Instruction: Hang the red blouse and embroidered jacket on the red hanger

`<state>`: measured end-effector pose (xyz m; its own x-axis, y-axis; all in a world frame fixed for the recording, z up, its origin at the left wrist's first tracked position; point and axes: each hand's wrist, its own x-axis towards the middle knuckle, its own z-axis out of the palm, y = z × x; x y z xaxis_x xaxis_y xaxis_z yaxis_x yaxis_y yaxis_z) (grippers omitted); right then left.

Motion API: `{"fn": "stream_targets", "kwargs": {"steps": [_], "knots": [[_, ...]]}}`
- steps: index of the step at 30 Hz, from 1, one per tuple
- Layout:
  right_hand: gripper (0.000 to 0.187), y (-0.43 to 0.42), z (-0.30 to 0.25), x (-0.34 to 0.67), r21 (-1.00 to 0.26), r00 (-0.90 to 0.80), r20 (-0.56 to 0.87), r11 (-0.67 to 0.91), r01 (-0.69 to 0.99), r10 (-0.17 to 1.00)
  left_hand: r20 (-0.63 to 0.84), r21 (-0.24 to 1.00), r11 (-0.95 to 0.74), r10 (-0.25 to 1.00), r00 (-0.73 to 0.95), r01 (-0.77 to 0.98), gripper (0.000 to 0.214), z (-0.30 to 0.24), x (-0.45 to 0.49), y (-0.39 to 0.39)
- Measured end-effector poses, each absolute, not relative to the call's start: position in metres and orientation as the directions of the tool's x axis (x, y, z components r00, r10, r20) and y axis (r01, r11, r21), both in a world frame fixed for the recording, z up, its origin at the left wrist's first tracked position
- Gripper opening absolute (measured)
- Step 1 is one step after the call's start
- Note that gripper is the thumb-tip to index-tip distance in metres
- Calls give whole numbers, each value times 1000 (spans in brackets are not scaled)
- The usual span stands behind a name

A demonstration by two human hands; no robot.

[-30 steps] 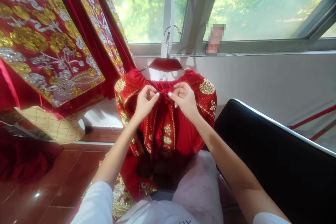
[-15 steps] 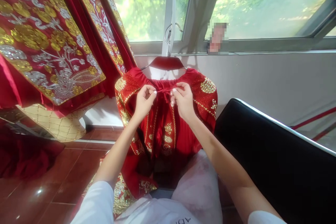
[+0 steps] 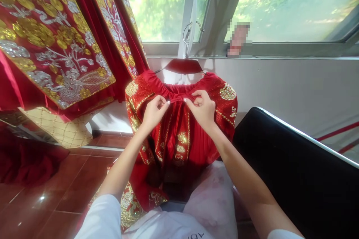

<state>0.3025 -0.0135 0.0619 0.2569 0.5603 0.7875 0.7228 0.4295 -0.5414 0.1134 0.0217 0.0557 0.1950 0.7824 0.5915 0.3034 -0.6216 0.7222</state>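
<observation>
A red skirt (image 3: 199, 140) with gold embroidery and a gathered waistband hangs from a dark red hanger (image 3: 183, 66) in front of me. At the middle of its waist is a red drawstring (image 3: 177, 99) tied in a small bow, its ends hanging down. My left hand (image 3: 154, 112) pinches the bow's left side between thumb and forefinger. On the other side, the thumb and fingers of my right hand (image 3: 202, 112) are closed on the bow's right loop. The knot sits between both hands.
At the left hang red panels (image 3: 64, 37) with gold and silver embroidery, above a cream, netted form (image 3: 66, 129). A black, silver-edged panel (image 3: 291, 171) stands at the right. Behind the hanger are a grey wall (image 3: 294, 86) and windows.
Both hands have drawn slightly lower on the bow, and the right hand's fingers have curled further. The bow looks tighter. The view has shifted a little, so the skirt appears further right.
</observation>
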Motion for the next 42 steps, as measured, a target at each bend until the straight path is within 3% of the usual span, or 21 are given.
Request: {"fn": "stream_targets", "kwargs": {"steps": [7, 11, 14, 17, 21, 24, 29, 34, 38, 42], "knots": [[23, -14, 48, 314, -506, 232, 799, 412, 758, 555, 620, 657, -646, 756, 207, 389, 20, 58, 109, 17], [32, -20, 32, 320, -325, 125, 893, 426, 844, 432, 843, 343, -692, 525, 117, 635, 25, 62, 104, 3], [39, -24, 18, 328, -175, 92, 941, 235, 956, 326, 911, 220, -482, 413, -1, 848, 38, 56, 95, 1], [37, -25, 8, 342, -179, 149, 935, 64, 982, 321, 864, 233, -286, 500, -63, 930, 40, 49, 78, 8], [22, -21, 5, 363, -259, 237, 917, 25, 966, 322, 814, 204, -198, 578, -54, 959, 22, 50, 59, 19], [25, -20, 10, 369, -257, 230, 916, 41, 966, 328, 809, 150, -136, 586, -43, 979, 15, 55, 58, 20], [35, -25, 15, 358, -174, 76, 878, 168, 970, 472, 714, 47, -130, 698, 57, 990, 22, 53, 73, 13], [35, -26, 10, 340, -195, 73, 876, 211, 958, 477, 704, 28, -125, 707, 70, 992, 25, 45, 85, 4], [36, -21, 12, 331, -247, 106, 868, 236, 940, 486, 693, 70, -160, 718, 67, 985, 25, 45, 91, 0], [39, -24, 1, 319, -326, 180, 867, 256, 910, 464, 670, 209, -250, 741, 48, 946, 27, 41, 81, -4]]}}
